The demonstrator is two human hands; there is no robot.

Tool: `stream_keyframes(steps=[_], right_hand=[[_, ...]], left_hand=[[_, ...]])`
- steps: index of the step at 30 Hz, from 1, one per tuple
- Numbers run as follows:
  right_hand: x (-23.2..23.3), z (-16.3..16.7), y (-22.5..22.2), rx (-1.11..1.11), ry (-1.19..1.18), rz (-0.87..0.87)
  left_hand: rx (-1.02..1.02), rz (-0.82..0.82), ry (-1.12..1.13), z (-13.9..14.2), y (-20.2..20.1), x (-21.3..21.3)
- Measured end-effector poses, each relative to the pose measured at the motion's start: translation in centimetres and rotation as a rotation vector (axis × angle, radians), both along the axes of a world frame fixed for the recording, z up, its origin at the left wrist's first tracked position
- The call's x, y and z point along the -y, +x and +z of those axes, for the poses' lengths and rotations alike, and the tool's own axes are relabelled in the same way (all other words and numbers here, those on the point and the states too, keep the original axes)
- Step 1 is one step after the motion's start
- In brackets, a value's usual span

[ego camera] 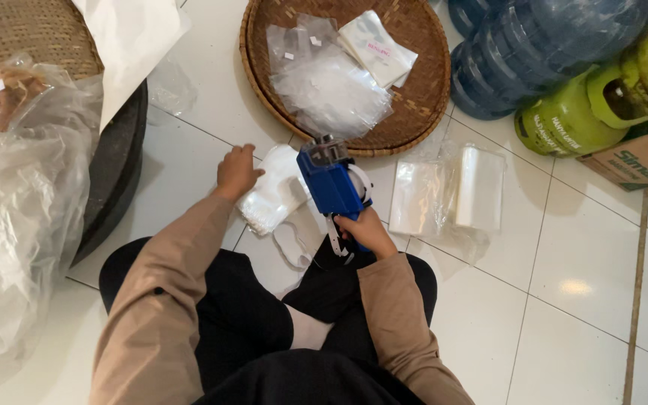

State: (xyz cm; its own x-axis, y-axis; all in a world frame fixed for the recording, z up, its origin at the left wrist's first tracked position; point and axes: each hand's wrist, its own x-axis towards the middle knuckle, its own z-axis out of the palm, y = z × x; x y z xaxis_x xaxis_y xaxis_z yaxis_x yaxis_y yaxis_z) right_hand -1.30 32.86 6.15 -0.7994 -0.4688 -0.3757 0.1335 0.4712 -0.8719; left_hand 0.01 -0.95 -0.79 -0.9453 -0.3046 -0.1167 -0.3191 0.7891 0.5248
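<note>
Pouches, white, lie under our left hand, fingers curled on them; right hand clasps the blue labeller just beside.

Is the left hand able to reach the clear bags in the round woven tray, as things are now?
Probably yes. The left hand rests on a small stack of white bags on the floor, just below the woven tray. Nothing lies between it and the clear bags, and the tray's rim is low.

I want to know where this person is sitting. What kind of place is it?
Probably a home floor used for packing small goods. The person sits on white floor tiles, beside blue water jugs and a green gas cylinder, with a woven tray of plastic bags.
</note>
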Motion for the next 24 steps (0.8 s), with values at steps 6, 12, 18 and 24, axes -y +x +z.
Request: stream_keyframes(steps=[6,12,18,24], right_hand=[[3.4,-1.3,1.2,-0.035,0.184,0.03],[4.6,-3.6,0.1,-0.208,0.341,0.235],[5.1,-4.3,-0.1,-0.199,0.47,0.294],[2.1,-0.8,-0.2,-0.109,0.639,0.363]], left_hand=[[0.058,-0.018,-0.063,-3.7,2.4,-0.3],[0.041,-0.019,-0.045,-4.0,1.8,-0.4],[-0.001,0.022,-0.055,-4.5,1.9,-0.8],[0.03,0.043,-0.052,-4.7,2.6,-0.8]])
